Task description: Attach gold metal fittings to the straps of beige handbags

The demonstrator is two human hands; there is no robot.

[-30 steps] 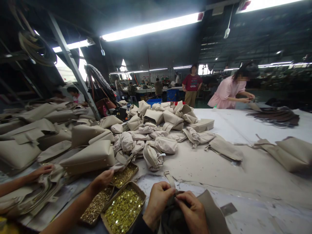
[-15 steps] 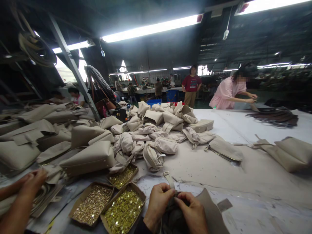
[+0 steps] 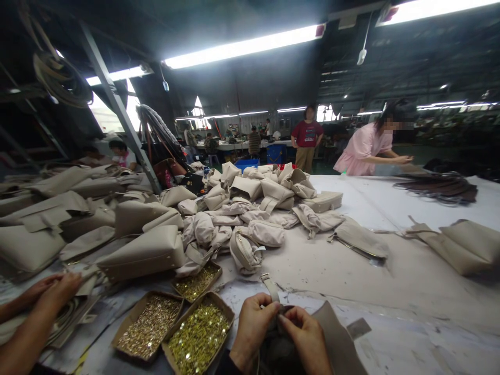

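At the near edge of the table, my left hand [image 3: 250, 324] pinches the base of a beige strap [image 3: 270, 286] with a metal buckle at its tip. My right hand [image 3: 305, 333] is closed beside it, fingertips on the dark edge of the same bag. That beige bag [image 3: 339, 341] lies open toward me, its dark lining [image 3: 278, 351] showing under my hands. Whatever small part sits between the fingertips is hidden. Left of my hands stand a tray of gold hardware [image 3: 199, 336], a tray of copper-toned hardware [image 3: 147, 325] and a smaller hardware tray [image 3: 197, 281].
Co-worker's hands [image 3: 58, 291] work on beige pieces at left. Piled beige bags [image 3: 144, 250] and pouches [image 3: 265, 233] cover the table's left and middle. Farther right lie a zippered pouch [image 3: 361, 239], another bag [image 3: 466, 245] and dark brown strips [image 3: 441, 187], near a person in pink [image 3: 363, 148].
My hands stay nearly in place, with slight finger movement at the strap's base. The co-worker's hands at left shift a little right. The person in pink lowers their hands slightly.
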